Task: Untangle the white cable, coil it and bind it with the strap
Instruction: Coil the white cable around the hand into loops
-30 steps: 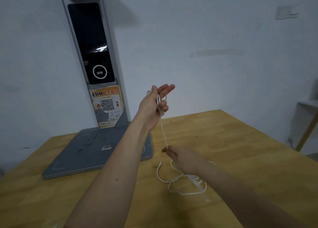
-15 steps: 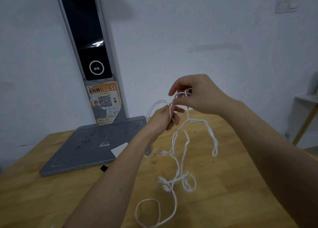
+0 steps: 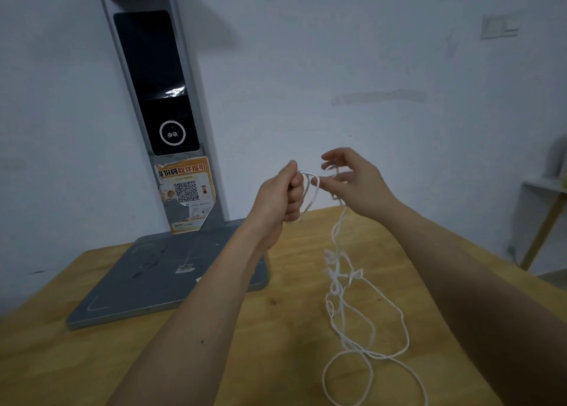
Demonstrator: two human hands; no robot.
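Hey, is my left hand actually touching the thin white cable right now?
Touching. The head view shows the left hand fisted around loops of the thin white cable, which emerge beside its knuckles.

A grey stand (image 3: 171, 280) with dark screen (image 3: 156, 80) and orange QR sticker (image 3: 184, 187) — on a wooden table (image 3: 285, 329)

Both bare forearms reach forward, raised. The left hand (image 3: 280, 195) is a fist, knuckles toward the right, fingers (image 3: 296, 187) curled round loops of the white cable (image 3: 339, 283). The right hand (image 3: 357, 184) sits just beside it, palm leftward, fingers spread and bent, a strand running through its lower fingers.
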